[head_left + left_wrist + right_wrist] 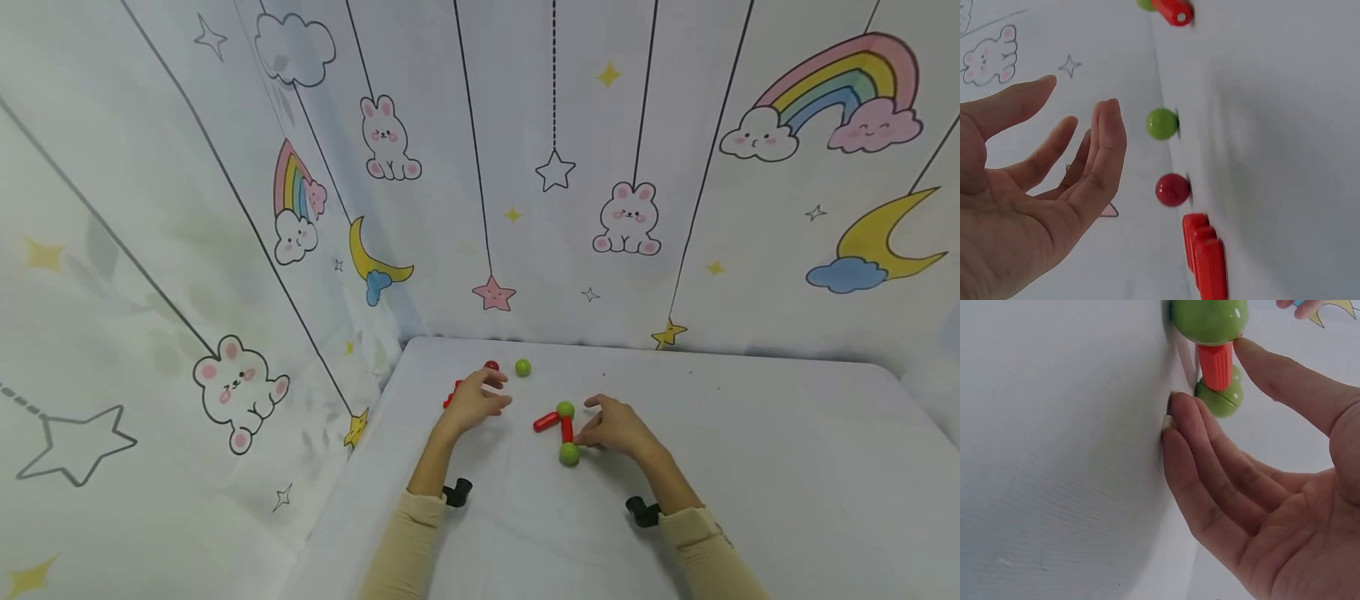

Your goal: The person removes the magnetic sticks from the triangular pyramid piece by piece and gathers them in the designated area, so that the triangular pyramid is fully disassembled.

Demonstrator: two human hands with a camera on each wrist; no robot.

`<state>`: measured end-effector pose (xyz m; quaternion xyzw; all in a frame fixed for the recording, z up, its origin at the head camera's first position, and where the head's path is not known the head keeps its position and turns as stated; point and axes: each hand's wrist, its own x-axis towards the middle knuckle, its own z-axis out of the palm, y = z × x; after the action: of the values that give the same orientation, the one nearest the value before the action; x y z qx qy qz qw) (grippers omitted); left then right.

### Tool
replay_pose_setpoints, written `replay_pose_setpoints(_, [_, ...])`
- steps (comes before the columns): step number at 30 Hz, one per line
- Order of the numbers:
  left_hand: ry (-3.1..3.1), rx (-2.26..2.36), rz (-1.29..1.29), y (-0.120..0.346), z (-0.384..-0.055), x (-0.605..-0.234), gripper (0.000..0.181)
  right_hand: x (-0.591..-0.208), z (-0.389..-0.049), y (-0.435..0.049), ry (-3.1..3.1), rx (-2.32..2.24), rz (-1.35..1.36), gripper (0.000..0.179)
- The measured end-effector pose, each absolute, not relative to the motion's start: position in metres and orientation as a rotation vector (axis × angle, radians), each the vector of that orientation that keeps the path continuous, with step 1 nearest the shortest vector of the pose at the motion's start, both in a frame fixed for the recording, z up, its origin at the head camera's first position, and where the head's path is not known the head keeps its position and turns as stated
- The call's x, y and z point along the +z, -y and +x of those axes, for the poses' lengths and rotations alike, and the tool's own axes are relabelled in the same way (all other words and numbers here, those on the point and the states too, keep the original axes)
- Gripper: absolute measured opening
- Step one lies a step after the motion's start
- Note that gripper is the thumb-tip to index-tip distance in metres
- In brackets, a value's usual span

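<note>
My left hand (472, 405) is held over the far left of the table, fingers loosely bent with nothing between them. Beyond it lie a red ball (1173, 190) and a green ball (1162, 124); several red rods (1211, 265) lie side by side, partly hidden by that hand in the head view. My right hand (618, 428) is beside a joined piece: a red rod (567, 430) between a far green ball (566, 409) and a near green ball (569, 454). In the right wrist view its thumb tip is right at the near ball, its fingers loosely extended.
Another red rod (546, 422) slants left from the far green ball, its end close to it. The white table (787, 467) meets a patterned cloth wall (540, 250) at the back. Black wrist devices (642, 512) are on both forearms.
</note>
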<state>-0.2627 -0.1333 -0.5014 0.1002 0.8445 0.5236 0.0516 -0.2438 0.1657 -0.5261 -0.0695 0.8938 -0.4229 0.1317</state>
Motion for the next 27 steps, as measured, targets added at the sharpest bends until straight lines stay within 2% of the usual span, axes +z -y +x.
replay_pose_setpoints(5, [-2.528,1.46,0.401,0.107,-0.254,-0.506,0.04,-0.529,-0.246,-0.162,-2.612,-1.193,-0.149,0.084])
replay_pose_setpoints(13, [-2.574,1.24,0.51,0.072,-0.241,-0.514,0.058,-0.527,-0.246,-0.153,-2.663,-1.17,-0.174,0.085])
replay_pose_setpoints(21, [-2.697,1.12,0.431,0.047,-0.232,-0.527,0.081,-0.528,-0.244,-0.15,-2.701,-1.15,-0.167,0.081])
replay_pose_setpoints(27, [-2.764,1.07,0.391,0.034,-0.229,-0.535,0.086,-0.529,-0.244,-0.152,-2.737,-1.176,-0.164,0.067])
